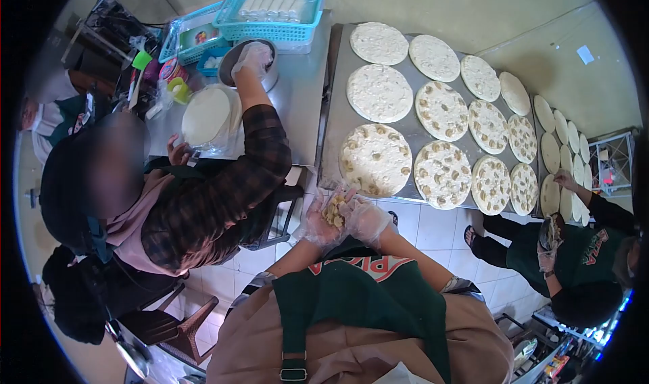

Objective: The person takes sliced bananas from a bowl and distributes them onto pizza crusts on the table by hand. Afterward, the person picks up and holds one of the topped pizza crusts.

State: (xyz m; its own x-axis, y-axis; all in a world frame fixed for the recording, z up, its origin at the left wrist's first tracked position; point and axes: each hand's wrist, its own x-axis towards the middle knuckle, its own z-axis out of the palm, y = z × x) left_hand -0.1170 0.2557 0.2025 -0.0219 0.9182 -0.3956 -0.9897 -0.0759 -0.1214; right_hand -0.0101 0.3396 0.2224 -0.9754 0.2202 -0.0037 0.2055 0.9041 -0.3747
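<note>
My left hand (320, 222), in a clear plastic glove, is cupped around a small heap of pale brown topping pieces (334, 211). Close against it is my right hand (368, 220), also gloved, its fingers bent at the edge of the heap; whether they grip a piece is too small to tell. Both hands are just below the near edge of the metal table (331, 147). The nearest pizza base (376, 159) lies beyond them, white-coated, with topping pieces around its rim. Beside it is another topped base (442, 174).
At the left, a co-worker (216, 215) reaches a gloved hand into a metal pot (269, 73) beside plain bases (207, 115). Another co-worker (581, 249) stands at the right by more bases. Blue baskets (270, 29) and a brown chair (196, 323) are at the left.
</note>
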